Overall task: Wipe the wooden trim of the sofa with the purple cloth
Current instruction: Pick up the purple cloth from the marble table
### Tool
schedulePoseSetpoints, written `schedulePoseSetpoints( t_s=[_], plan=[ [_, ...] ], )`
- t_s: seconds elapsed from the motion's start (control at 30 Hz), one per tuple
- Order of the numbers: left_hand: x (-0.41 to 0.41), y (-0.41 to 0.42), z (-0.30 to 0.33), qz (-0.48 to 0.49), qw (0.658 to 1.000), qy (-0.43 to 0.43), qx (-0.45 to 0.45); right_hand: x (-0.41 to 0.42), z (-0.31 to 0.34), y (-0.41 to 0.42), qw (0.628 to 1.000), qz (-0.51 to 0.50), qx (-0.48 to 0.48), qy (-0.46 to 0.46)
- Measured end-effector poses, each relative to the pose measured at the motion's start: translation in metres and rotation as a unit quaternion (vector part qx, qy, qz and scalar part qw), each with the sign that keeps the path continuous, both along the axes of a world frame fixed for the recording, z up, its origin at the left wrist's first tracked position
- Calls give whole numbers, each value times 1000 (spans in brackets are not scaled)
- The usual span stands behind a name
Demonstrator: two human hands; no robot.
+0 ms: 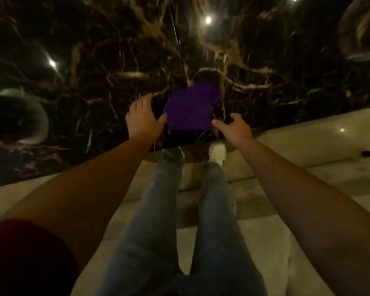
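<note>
Reaching: both hands stretch forward over the dark marble bench.
Cloth place: purple cloth [191,107] lies flat near the bench's near edge, between the hands.
Left hand [142,117]: spread wide, empty, thumb touching the cloth's left edge; probably the nearer one.
Right hand [235,128]: loosely spread, empty, just beside the cloth's lower right corner.
Cloth look: folded, roughly square, deep purple, blurred.
Sofa trim: not in view.

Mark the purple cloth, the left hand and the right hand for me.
purple cloth [191,107]: head view, middle of the fabric lying on the dark marble top.
left hand [142,118]: head view, back of the hand.
right hand [236,130]: head view, back of the hand.
</note>
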State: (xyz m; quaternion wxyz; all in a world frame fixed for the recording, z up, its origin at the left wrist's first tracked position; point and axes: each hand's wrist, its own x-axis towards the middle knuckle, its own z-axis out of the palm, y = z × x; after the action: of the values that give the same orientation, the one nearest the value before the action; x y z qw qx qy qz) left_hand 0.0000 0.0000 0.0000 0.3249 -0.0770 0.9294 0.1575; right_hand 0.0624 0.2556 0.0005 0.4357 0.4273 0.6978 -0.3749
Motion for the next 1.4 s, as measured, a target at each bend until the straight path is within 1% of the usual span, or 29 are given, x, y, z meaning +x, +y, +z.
schedulePoseSetpoints(
  t_s=[0.07,0.1,0.2,0.3,0.37,0.4,0.5,0.57,0.6,0.67,0.7,0.73,0.77,0.8,0.87,0.9,0.93,0.97,1.0,1.03,1.07,1.1,1.17,1.2,1.27,1.3,1.33,1.37,1.4],
  plan=[
    [-6,20,-33,-22,999,20,23,4,-31,-8,997,-64,-24,21],
    [-12,28,-32,-21,999,17,45,0,-27,-17,994,-89,-35,46],
    [-14,59,-65,6,994,-27,106,-12,-53,-42,974,-179,-26,136],
    [-5,64,-87,42,989,-111,89,-25,-74,-57,963,-232,-39,132],
    [6,60,-86,103,966,-195,134,-25,-77,-58,975,-190,-60,94],
    [11,59,-86,107,958,-222,145,-27,-77,-56,984,-146,-60,79],
    [25,58,-58,59,959,-233,148,-26,-58,-41,995,-26,-80,61],
    [31,59,-15,63,956,-228,174,-22,-22,-25,992,6,-101,70],
    [32,59,-9,84,950,-234,188,-20,-18,-19,993,-6,-101,66],
    [31,61,52,122,940,-214,235,-17,33,1,990,-18,-104,93],
    [28,62,63,138,934,-211,253,-15,35,8,990,-37,-99,94],
    [31,63,92,147,931,-185,277,-11,64,17,988,-46,-103,106],
    [33,64,126,159,926,-162,301,-7,90,25,986,-58,-121,101],
    [34,64,137,180,919,-162,311,3,90,25,984,-93,-133,67],
    [39,66,200,216,907,-79,353,10,141,33,973,-91,-206,42],
    [42,67,210,244,895,-79,364,19,140,28,960,-113,-256,11],
    [51,68,244,268,881,-47,388,26,170,25,948,-105,-300,19],
    [62,71,276,290,863,-20,412,30,197,23,932,-92,-347,43],
    [61,73,282,305,851,-22,426,25,205,15,915,-109,-386,55],
    [78,70,310,327,830,-2,451,29,236,5,896,-120,-419,86],
    [96,69,336,350,807,17,476,32,268,-3,888,-127,-419,138],
    [96,70,340,365,789,13,494,23,275,-6,878,-149,-421,172],
    [129,54,371,399,741,50,538,25,321,-22,868,-133,-412,244],
    [134,52,367,399,740,43,539,23,323,-20,863,-146,-402,269],
    [164,28,375,428,719,66,544,20,359,-37,866,-100,-388,300],
    [171,26,369,433,730,53,526,20,361,-34,860,-109,-388,314],
    [187,9,368,460,720,71,515,21,372,-50,863,-83,-385,317],
    [205,-10,369,497,694,94,513,24,386,-70,866,-48,-383,318],
    [214,-21,365,523,682,103,501,27,392,-79,867,-42,-380,320]
  ],
)
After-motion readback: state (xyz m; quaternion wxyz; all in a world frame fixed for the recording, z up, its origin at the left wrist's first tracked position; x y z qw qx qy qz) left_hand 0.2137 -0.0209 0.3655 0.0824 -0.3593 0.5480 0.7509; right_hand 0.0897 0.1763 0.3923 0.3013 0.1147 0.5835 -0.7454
